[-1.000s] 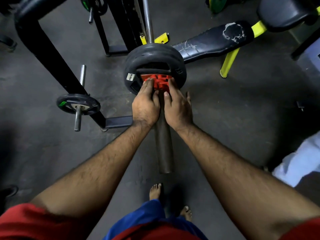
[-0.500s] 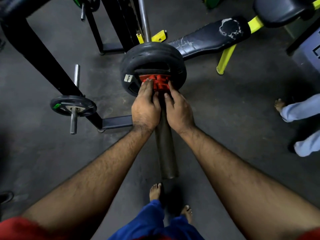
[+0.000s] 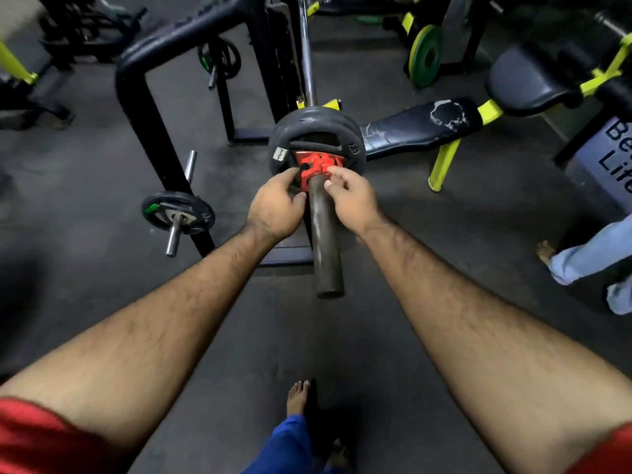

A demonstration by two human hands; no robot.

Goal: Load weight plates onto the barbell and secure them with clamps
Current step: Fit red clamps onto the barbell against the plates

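Note:
A dark barbell sleeve (image 3: pixel 325 241) points toward me, with black weight plates (image 3: pixel 316 126) stacked on it. A red clamp (image 3: pixel 318 165) sits around the sleeve against the outer plate. My left hand (image 3: pixel 275 208) is at the clamp's left side, fingers curled and fingertips on its edge. My right hand (image 3: pixel 354 200) is at the clamp's right side, thumb and fingers curled with the tips touching the red plastic. The lower part of the clamp is hidden by my fingers.
A black rack (image 3: pixel 147 107) stands left with a small plate on a storage peg (image 3: pixel 178 215). A worn black bench with yellow legs (image 3: pixel 420 128) lies right. A green plate (image 3: pixel 425 56) hangs at the back. Another person's legs (image 3: pixel 595 261) are at the right edge.
Both hands have pulled back and apart from pressing flat over the clamp; only fingertips touch it now. The camera tilted up, showing more of the rack and bench.

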